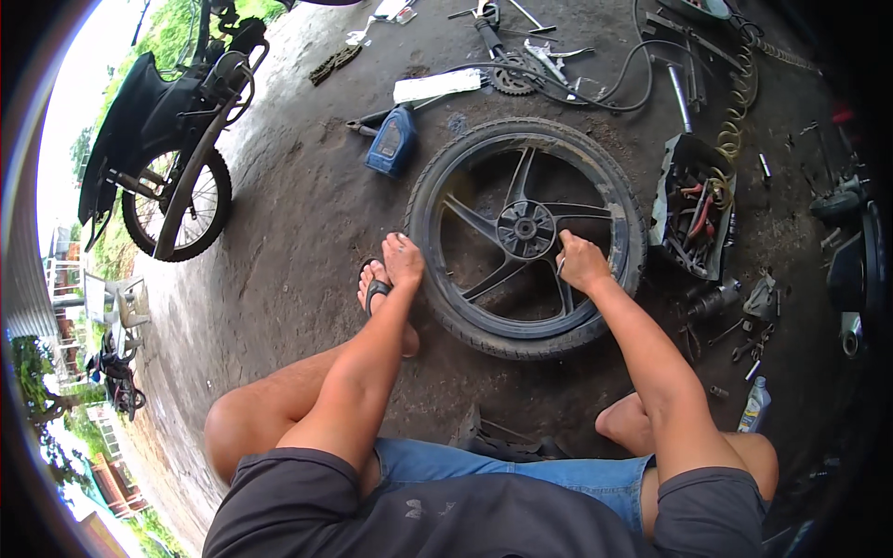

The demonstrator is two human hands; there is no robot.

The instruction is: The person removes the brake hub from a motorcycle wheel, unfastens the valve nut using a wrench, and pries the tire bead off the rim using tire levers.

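A motorcycle wheel (526,277) with a black tire and dark spokes lies flat on the ground before me. My left hand (404,261) is at the tire's left edge, just over my sandaled foot, with its fingers curled; what they hold, if anything, is hidden. Above the spokes, right of the hub (526,229), my right hand (583,263) is closed, fingertips together. Whatever it may pinch is too small to name. A blue plastic bottle (392,141) lies beyond the tire at the upper left.
Right of the wheel, an open container (672,205) holds pliers and other tools. A coiled hose (735,116) runs beside it. A sprocket (513,76) and cables lie beyond the wheel. A motorcycle (177,139) stands far left. An oil bottle (754,405) is near my right knee.
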